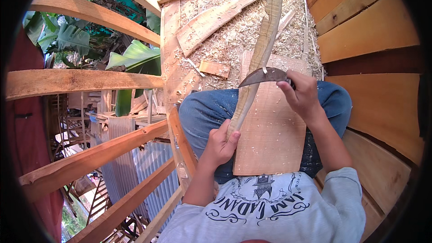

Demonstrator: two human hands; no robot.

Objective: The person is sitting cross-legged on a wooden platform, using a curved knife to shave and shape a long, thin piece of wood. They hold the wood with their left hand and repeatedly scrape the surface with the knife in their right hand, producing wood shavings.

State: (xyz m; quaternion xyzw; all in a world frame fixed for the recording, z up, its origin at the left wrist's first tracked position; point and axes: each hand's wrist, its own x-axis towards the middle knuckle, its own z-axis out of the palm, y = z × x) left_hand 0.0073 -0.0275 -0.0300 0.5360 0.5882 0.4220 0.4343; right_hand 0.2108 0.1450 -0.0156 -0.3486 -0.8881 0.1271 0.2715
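My left hand (pixel 221 144) is wrapped round the near end of a long, pale wooden strip (pixel 265 40), which slants up and away past the top edge of the view. In my right hand (pixel 302 92) is the handle of a knife with a dark, curved blade (pixel 263 77). The blade lies across the strip, with a small pale chip on its upper edge. Fingers hide most of the handle. Beneath them a flat wooden board (pixel 272 135) rests over my lap, dusted with small shavings.
Shavings (pixel 220 27) cover the plank floor ahead, around a broad wooden offcut (pixel 216 18) and a small wooden block (pixel 214 69). Spaced wooden rails (pixel 85 83) line the left side, with corrugated sheets (pixel 153 175) below. A plank wall (pixel 369 27) rises on the right.
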